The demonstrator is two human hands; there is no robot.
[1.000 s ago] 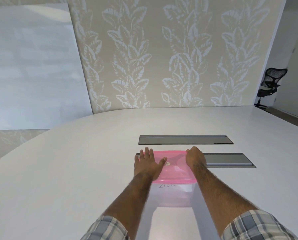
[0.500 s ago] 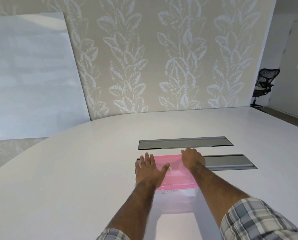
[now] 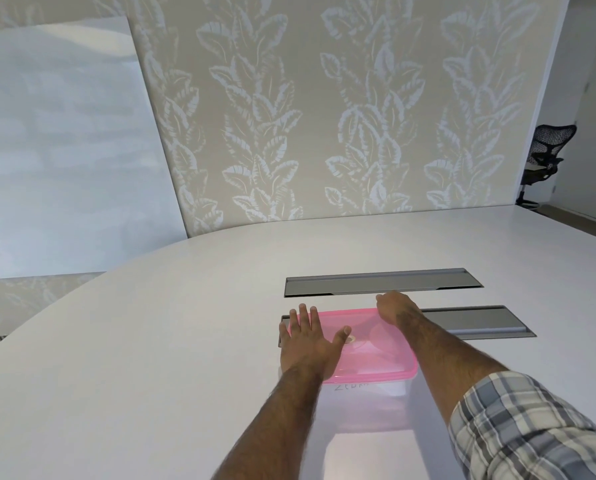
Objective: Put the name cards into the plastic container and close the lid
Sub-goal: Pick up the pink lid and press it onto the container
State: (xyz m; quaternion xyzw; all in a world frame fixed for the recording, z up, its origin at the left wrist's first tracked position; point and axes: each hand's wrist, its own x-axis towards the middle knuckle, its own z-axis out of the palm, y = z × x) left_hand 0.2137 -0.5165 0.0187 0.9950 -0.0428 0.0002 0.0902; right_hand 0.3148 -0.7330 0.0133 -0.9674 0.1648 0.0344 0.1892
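A clear plastic container (image 3: 379, 398) stands on the white table (image 3: 151, 358), covered by its pink lid (image 3: 376, 351). Handwriting on a white card (image 3: 353, 387) shows through the container's near wall; other cards are hidden. My left hand (image 3: 307, 341) lies flat on the lid's left part, fingers spread, thumb toward the lid's middle. My right hand (image 3: 395, 308) rests on the lid's far right corner with its fingers curled down over the far edge.
Two grey metal cable hatches are set into the table: one (image 3: 383, 283) beyond the container, one (image 3: 476, 322) to its right and partly under it. A leaf-patterned wall is behind, a whiteboard (image 3: 57, 143) at left, a black office chair (image 3: 546, 154) far right.
My right hand has slid a little further over the lid's far edge. My left hand stays flat on the lid. The view has tilted slightly.
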